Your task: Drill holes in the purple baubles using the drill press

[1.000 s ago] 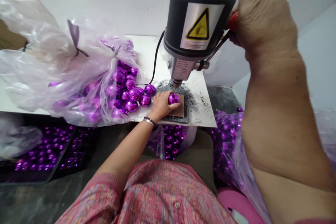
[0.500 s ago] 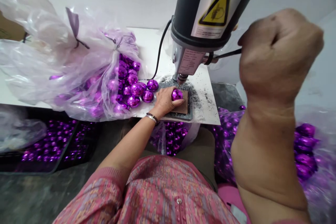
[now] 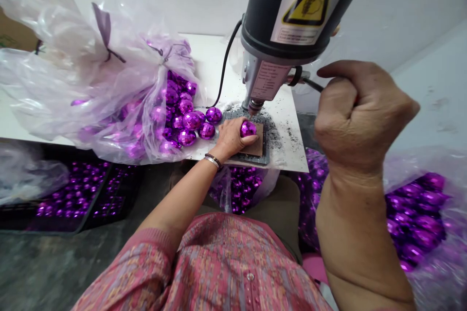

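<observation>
The left hand [image 3: 231, 138] is narrowly closed, its fingers curved over a faceted magenta ball [image 3: 248, 129] and pressing it onto a brown pad [image 3: 259, 133]. The pad lies on a grey plate [image 3: 251, 158] on the white desk [image 3: 219, 58]. The ball sits just below the drill bit [image 3: 251, 107] of a bench drill [image 3: 280, 14]. The right hand [image 3: 363, 116] is raised beside the drill, clenched in a fist around a dark feed lever [image 3: 314, 84]. More faceted balls [image 3: 191, 121] lie against a clear plastic bag [image 3: 109, 87], left of the plate. Dark drilling dust [image 3: 273, 131] is scattered around the plate.
</observation>
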The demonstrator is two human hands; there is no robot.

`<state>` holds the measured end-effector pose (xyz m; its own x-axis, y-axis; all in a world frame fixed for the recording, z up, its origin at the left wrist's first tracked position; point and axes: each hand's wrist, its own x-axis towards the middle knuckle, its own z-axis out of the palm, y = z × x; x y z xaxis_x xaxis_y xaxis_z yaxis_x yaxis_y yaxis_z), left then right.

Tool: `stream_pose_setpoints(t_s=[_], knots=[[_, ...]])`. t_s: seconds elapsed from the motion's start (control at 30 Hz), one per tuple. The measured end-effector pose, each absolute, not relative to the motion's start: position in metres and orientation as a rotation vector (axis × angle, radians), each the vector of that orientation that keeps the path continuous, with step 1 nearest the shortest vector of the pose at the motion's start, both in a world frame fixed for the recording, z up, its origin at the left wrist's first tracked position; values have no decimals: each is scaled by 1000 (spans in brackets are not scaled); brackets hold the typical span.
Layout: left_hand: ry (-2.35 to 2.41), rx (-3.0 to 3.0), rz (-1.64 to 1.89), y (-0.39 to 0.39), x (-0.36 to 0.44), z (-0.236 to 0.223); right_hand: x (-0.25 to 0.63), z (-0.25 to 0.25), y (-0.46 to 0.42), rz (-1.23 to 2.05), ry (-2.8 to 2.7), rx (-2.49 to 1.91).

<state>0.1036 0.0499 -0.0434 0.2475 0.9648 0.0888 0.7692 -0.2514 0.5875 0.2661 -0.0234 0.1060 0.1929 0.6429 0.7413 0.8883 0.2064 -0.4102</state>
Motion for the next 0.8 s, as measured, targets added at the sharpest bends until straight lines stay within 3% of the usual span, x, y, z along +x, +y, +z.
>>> stream_pose_setpoints(t_s=[0.37,0.8], knots=[[1622,2132,554,49,105,-41,278,76,-11,-603,-1574,-1253],[1604,2130,632,46,103,-45,276,56,-10,-617,-1559,-1146]])
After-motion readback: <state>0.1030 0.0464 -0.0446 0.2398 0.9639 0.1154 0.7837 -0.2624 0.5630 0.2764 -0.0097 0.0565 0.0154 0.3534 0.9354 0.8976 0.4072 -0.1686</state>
